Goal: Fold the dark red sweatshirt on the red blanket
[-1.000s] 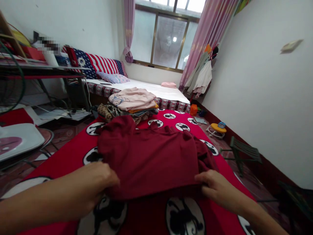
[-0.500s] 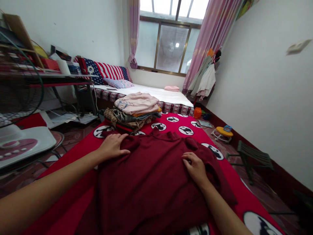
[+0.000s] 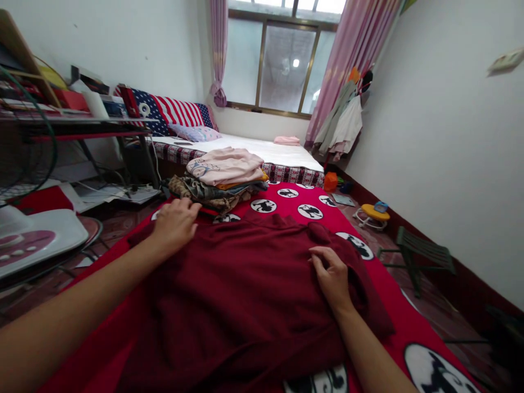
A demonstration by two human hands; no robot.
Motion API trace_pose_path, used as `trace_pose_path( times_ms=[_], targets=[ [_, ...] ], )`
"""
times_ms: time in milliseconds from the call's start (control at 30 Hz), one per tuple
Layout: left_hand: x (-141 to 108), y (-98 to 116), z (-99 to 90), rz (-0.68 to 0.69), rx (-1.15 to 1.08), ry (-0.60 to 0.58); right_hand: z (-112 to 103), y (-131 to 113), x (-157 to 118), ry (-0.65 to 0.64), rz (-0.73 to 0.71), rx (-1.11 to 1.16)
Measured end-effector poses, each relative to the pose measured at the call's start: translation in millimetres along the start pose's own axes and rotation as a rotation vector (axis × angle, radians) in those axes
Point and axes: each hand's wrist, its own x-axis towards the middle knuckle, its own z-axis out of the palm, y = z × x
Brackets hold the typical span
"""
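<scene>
**Shirt spread flat, left hand slides up**

The dark red shirt (image 3: 254, 289) lies mid-frame on the red blanket (image 3: 360, 229). The left hand (image 3: 176, 224) has moved up-left, flat and open at the collar. The right hand (image 3: 333, 275) presses flat, fingers apart. A clothes pile (image 3: 223, 177) sits just above.

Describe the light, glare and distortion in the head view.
Head view: daylight from the window blows out its top panes; wide-angle lens bends walls and stretches the forearms; left hand and right hand on the maroon garment look sharp.

dark red garment (image 3: 249, 284), spread flat, slightly rumpled
</scene>
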Motion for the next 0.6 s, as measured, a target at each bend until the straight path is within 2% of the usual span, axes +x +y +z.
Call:
trace_pose_path(
  times_ms=[100,167,233,333,400,500,533,600],
  targets=[
    [8.0,66.2,20.0,0.187,-0.284,-0.147,-4.5,-0.1,-1.4,0.119,-0.013,-0.037],
    [10.1,101.3,41.8,0.235,-0.411,-0.227,-10.4,0.9,-2.1,0.229,-0.039,-0.077],
    [10.5,122.8,66.4,0.206,-0.417,-0.223,-18.9,5.4,-2.3,0.337,-0.063,-0.13],
    [10.1,132.8,96.7,0.131,-0.346,-0.144,-35.2,21.7,-2.1,0.441,-0.014,-0.27],
    [10.1,131.5,107.2,0.119,-0.323,-0.11,-45.7,36.3,-2.4,0.405,0.126,-0.427],
    [10.3,128.3,109.7,0.132,-0.315,-0.11,-54.2,53.1,-2.9,0.186,0.421,-0.632],
    [10.2,127.9,108.8,0.134,-0.314,-0.113,-54.9,55.6,-2.4,0.109,0.476,-0.669],
    [10.0,128.1,107.0,0.133,-0.312,-0.113,-56.8,55.6,0.7,-0.03,0.47,-0.684]
  ],
)
